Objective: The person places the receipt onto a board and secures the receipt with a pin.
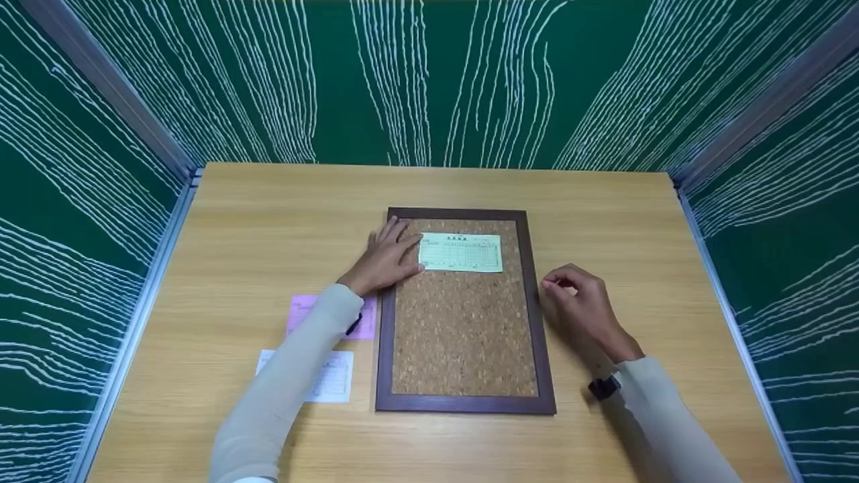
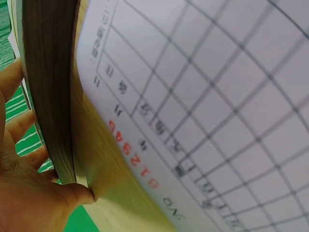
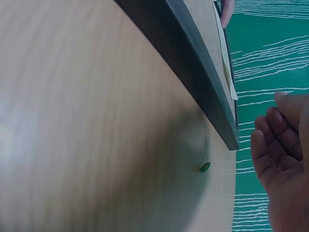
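A cork board (image 1: pixel 463 335) with a dark brown frame lies on the table, and a pale green printed slip (image 1: pixel 460 253) rests on its upper part. My left hand (image 1: pixel 386 258) lies spread over the board's upper left edge, with thumb and a finger touching the slip's left side. To the right of the board hovers my right hand (image 1: pixel 580 298), fingers bent and thumb near the index finger. Nothing shows in its grasp. In the right wrist view, a small green object (image 3: pixel 205 167) lies on the table beside the frame; its kind is unclear.
Left of the board lie a pink slip (image 1: pixel 366 318) and a white slip (image 1: pixel 335 379), both partly covered by my left arm. Green panels (image 1: pixel 443 80) with white wavy lines stand around the wooden table (image 1: pixel 288 201), and metal rails (image 1: pixel 127 362) edge its sides.
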`<state>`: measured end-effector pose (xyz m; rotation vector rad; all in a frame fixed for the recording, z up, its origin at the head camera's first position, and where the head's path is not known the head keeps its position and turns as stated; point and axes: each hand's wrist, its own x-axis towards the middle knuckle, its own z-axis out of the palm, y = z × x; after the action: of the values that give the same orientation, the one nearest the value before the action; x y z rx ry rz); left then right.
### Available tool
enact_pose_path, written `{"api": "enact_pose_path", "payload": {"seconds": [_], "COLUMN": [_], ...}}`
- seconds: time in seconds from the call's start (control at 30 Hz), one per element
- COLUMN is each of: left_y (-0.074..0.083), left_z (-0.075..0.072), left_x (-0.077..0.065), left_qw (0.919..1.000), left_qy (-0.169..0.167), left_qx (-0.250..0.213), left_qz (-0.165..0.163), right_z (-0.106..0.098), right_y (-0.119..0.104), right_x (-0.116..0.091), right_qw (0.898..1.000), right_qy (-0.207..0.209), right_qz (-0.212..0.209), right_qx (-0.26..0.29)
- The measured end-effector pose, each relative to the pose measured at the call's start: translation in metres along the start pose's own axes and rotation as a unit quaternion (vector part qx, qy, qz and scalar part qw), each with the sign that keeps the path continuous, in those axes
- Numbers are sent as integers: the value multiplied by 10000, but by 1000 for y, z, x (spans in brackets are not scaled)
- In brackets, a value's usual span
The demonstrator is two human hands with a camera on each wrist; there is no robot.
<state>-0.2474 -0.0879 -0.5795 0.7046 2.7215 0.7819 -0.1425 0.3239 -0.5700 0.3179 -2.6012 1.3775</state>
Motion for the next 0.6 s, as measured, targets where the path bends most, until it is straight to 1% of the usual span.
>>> {"api": "enact_pose_path", "payload": {"seconds": [0.07, 0.17, 0.43, 0.6], "left_y": [-1, 0, 1, 0], "left_z": [0, 0, -1, 0], "left_x": [0, 0, -2, 0], "left_qw": [10000, 10000, 9998, 9999], "left_qy": [26, -27, -121, -116], "left_qx": [-1, -5, 64, 57], "left_qz": [25, -13, -110, -76], "right_z": [1, 2, 5, 6], "right_y": [-1, 0, -2, -6], "right_x": [3, 6, 16, 21], "right_qw": [10000, 10000, 9998, 9995], "right_qy": [-29, -69, -191, -180], "right_qz": [26, 24, -114, -246], "right_qx": [-24, -19, 16, 45]}}
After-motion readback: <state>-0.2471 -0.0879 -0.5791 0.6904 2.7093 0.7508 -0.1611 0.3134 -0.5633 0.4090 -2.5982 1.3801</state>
